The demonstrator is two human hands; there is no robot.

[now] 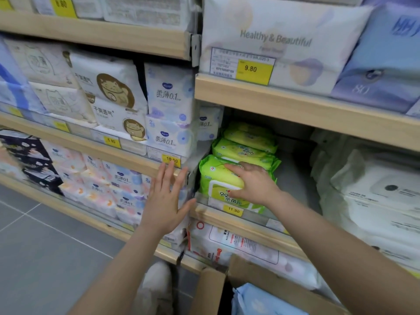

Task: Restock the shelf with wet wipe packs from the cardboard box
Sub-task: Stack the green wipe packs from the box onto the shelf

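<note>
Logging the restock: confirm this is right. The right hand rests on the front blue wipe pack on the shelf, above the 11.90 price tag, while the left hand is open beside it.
One detail is wrong: the head view shows the front wipe pack under the right hand is green, not blue. It does sit above the 11.90 price tag, and the left hand is open beside it.

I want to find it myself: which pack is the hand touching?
Find the wooden shelf with the yellow 11.90 tag. Above that tag lies a row of lime-green wet wipe packs, and the right hand rests on the front pack. It alone shows its white label; white packs sit farther right.
</note>
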